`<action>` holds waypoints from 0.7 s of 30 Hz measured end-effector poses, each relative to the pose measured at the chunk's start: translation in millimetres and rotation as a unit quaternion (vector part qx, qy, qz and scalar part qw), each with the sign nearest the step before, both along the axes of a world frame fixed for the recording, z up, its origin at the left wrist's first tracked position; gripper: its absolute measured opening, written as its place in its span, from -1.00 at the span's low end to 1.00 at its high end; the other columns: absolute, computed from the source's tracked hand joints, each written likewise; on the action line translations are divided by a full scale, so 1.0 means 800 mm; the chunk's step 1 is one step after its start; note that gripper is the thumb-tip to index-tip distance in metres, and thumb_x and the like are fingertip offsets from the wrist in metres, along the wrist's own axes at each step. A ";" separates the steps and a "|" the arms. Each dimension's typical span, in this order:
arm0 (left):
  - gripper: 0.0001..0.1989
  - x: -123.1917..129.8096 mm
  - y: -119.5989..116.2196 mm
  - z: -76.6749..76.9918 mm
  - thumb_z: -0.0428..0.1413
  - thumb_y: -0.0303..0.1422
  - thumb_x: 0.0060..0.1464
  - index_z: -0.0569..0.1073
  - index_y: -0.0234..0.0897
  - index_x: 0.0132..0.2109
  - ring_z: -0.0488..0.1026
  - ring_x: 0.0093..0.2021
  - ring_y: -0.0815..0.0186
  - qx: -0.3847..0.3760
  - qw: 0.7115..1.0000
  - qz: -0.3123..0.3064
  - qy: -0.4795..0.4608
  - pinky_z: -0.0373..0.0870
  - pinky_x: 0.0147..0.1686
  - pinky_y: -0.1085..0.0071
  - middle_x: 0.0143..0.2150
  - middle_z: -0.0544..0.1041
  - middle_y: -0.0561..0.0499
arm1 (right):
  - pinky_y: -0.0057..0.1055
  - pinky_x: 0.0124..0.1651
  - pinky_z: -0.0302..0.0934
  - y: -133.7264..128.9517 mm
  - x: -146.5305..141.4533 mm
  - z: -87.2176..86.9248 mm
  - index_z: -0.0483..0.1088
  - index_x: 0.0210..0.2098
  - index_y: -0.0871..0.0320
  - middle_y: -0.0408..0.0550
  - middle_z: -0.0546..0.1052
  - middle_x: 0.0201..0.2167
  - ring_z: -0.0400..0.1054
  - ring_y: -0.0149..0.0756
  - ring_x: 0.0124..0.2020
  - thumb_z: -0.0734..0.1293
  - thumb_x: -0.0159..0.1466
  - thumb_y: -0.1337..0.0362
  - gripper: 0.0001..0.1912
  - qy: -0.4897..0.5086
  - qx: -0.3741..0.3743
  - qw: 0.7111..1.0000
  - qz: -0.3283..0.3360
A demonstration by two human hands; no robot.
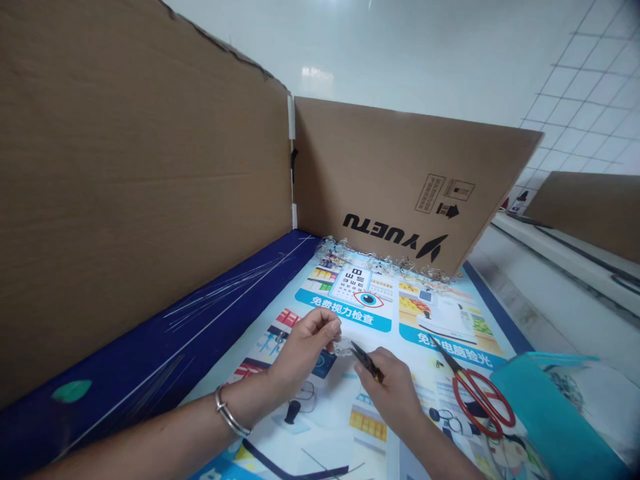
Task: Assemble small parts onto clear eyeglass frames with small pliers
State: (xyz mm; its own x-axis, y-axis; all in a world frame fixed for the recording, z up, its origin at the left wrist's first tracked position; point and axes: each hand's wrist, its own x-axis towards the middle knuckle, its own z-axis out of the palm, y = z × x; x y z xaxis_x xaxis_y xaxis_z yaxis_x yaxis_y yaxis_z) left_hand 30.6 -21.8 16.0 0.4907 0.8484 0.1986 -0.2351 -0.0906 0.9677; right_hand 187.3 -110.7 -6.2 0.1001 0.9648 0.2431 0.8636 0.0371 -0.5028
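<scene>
My left hand (314,337) is closed, its thumb and fingers pinching a small clear, wiry piece (343,347) above the printed sheet. Dark-tipped pliers (368,363) are gripped in my right hand (393,393), their tips pointing up and left, close beside the clear piece. Whether the tips touch it is too small to tell. Scissors with red handles (483,400) lie on the sheet to the right of my right hand, blades toward the back left.
Cardboard panels (370,167) stand behind and at the left. Clear wiry pieces (390,265) line the back panel's foot. A teal bag (555,407) lies at the right. Thin strands (225,290) lie on the blue surface at left.
</scene>
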 end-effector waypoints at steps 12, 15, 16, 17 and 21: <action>-0.83 -0.004 0.023 -0.007 0.03 -0.26 0.04 0.29 -0.27 -0.38 0.23 -0.55 0.49 -0.095 0.988 0.078 -0.087 0.15 -0.56 0.55 -0.50 0.30 0.12 | -0.47 -0.30 0.03 -0.005 -0.009 0.008 0.33 -0.31 0.12 -0.10 0.35 -0.39 0.23 -0.34 -0.32 0.20 0.21 0.22 -0.86 -0.118 0.006 0.991 0.063; -0.84 -0.006 0.034 -0.014 0.03 -0.27 0.04 0.29 -0.28 -0.38 0.22 -0.57 0.51 -0.092 0.985 0.103 -0.103 0.15 -0.58 0.56 -0.50 0.30 0.12 | -0.43 -0.36 -0.01 -0.011 -0.022 0.021 0.33 -0.25 0.07 -0.11 0.36 -0.40 0.23 -0.31 -0.36 0.22 0.19 0.18 -0.84 -0.229 -0.036 0.971 0.063; -0.84 -0.006 0.037 -0.017 0.03 -0.27 0.04 0.29 -0.28 -0.38 0.22 -0.57 0.51 -0.094 0.984 0.107 -0.107 0.14 -0.59 0.57 -0.50 0.30 0.12 | -0.43 -0.38 -0.03 -0.013 -0.027 0.025 0.33 -0.28 0.07 -0.11 0.37 -0.41 0.23 -0.31 -0.39 0.22 0.19 0.19 -0.86 -0.257 -0.045 0.964 0.061; -0.83 -0.006 0.040 -0.019 0.03 -0.27 0.04 0.29 -0.28 -0.38 0.22 -0.58 0.51 -0.096 0.983 0.108 -0.111 0.14 -0.60 0.57 -0.50 0.30 0.12 | -0.42 -0.39 -0.05 -0.015 -0.031 0.029 0.33 -0.32 0.07 -0.11 0.37 -0.42 0.22 -0.31 -0.40 0.23 0.18 0.21 -0.89 -0.278 -0.053 0.957 0.064; -0.82 -0.008 0.048 -0.023 0.04 -0.25 0.03 0.30 -0.28 -0.37 0.24 -0.58 0.52 -0.088 0.981 0.118 -0.128 0.15 -0.61 0.58 -0.49 0.31 0.12 | -0.40 -0.38 -0.08 -0.013 -0.045 0.039 0.33 -0.40 0.09 -0.11 0.38 -0.43 0.23 -0.28 -0.37 0.29 0.11 0.27 -0.95 -0.319 -0.079 0.940 0.094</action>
State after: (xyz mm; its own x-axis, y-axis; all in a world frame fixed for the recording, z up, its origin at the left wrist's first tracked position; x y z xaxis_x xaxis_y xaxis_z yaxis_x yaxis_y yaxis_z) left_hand 24.2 16.4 -2.1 0.2306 0.9644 0.1294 -0.4646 -0.0077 0.8855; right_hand 151.6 -121.3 25.0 -0.1931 0.9801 0.0471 0.9768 0.1875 0.1033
